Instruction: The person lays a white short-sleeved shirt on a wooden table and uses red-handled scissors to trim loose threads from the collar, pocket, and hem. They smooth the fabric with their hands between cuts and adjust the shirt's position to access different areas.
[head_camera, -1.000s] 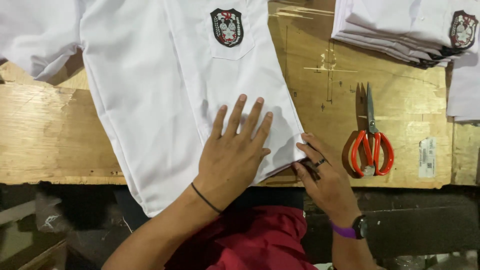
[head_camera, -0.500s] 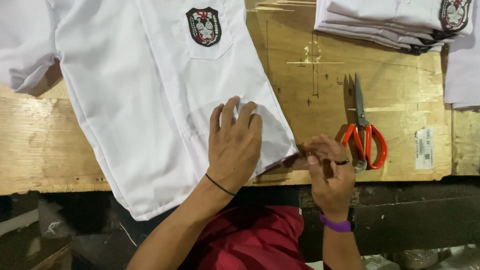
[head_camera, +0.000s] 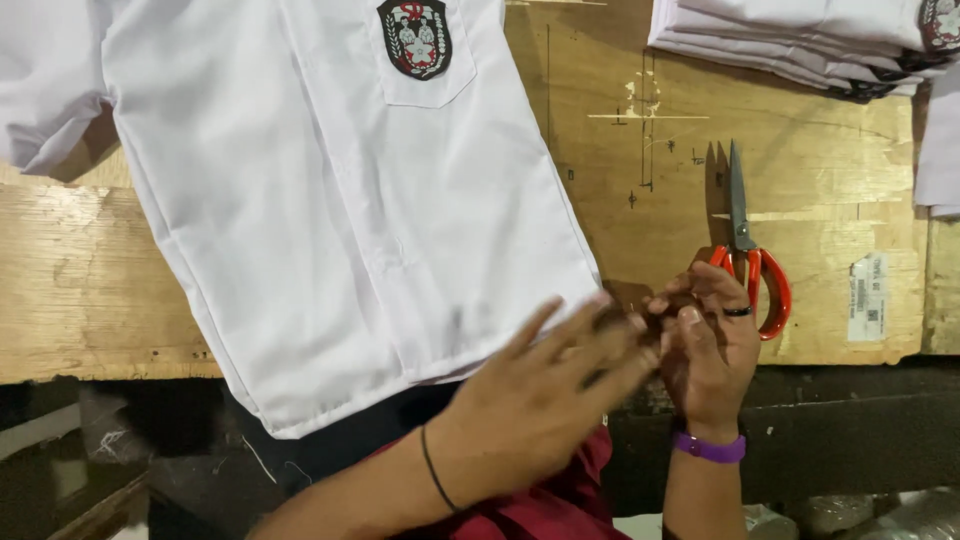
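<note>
Left hand (head_camera: 540, 400) open, fingers meeting right hand (head_camera: 705, 345) pinching something tiny, can't tell what, beside shirt (head_camera: 350, 230) hem; better pinch close, scissors (head_camera: 745, 250) untouched on bench (head_camera: 100, 290).

Labels observed: one small white rectangular paper sticker (head_camera: 867, 297) with dark print, stuck flat on the wooden worktop (head_camera: 820, 160) near its front edge, just right of the orange-handled scissors (head_camera: 747, 250). One shield-shaped embroidered badge (head_camera: 414, 37), black with red and white, on the chest pocket of the white shirt (head_camera: 330, 230). A second like badge (head_camera: 938, 22) shows partly on the folded white shirt stack (head_camera: 800, 40), top right. No screens or packages.
</note>
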